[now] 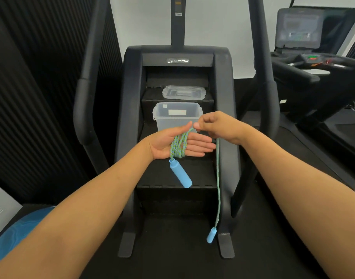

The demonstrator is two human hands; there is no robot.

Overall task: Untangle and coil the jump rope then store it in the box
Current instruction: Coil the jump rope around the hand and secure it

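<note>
Several turns of the green-and-blue jump rope (178, 146) are wound around the palm of my left hand (172, 143), which is held flat with straight fingers. One blue handle (180, 174) hangs just below that hand. My right hand (217, 125) pinches the rope right beside the left thumb tip. From there the free length drops straight down to the second blue handle (211, 235), which dangles near the floor. The clear plastic box (176, 117) stands open on a black step just behind my hands.
The box's clear lid (183, 92) lies on the step above it. The steps belong to a black stair-climber machine (225, 81) with side rails. A treadmill (313, 65) stands at the right, a blue object (17, 230) at the lower left.
</note>
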